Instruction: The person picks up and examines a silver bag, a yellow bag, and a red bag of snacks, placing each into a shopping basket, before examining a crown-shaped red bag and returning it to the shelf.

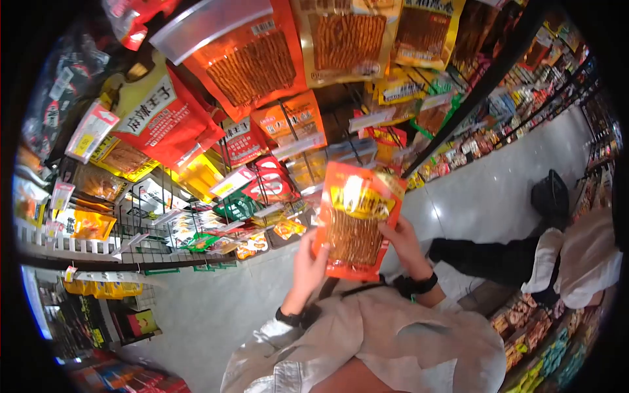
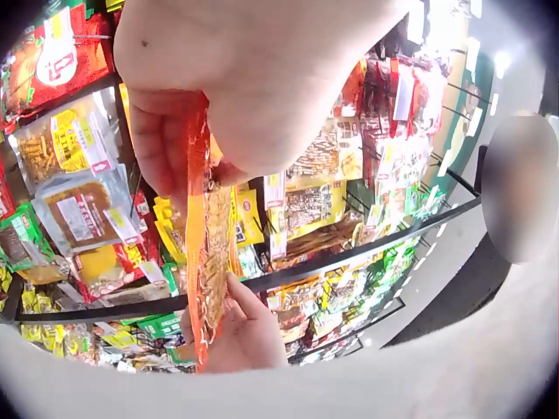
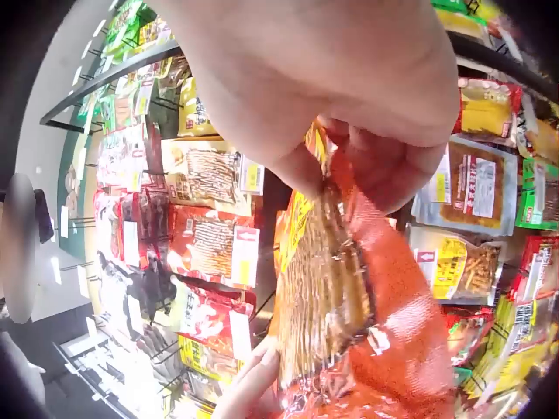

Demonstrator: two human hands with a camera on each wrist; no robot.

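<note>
A red snack packet (image 1: 359,223) with a yellow label and a clear window is held up between both hands in front of the body. Brown strips in rows show through the window. My left hand (image 1: 306,265) grips its left edge, and my right hand (image 1: 405,245) pinches the opposite edge, thumb on the front. Seen edge-on in the left wrist view, the packet (image 2: 210,253) runs from the left fingers down to the other hand. The right wrist view shows the thumb and curled fingers of the right hand (image 3: 349,87) around the packet's edge (image 3: 393,288).
Racks of hanging snack bags stand ahead, including a large red bag (image 1: 164,118) and another with brown strips (image 1: 252,69). Price tags (image 1: 232,182) stick out from the hooks. A grey floor (image 1: 203,308) lies below. Another person's dark-clad leg (image 1: 485,255) is at the right.
</note>
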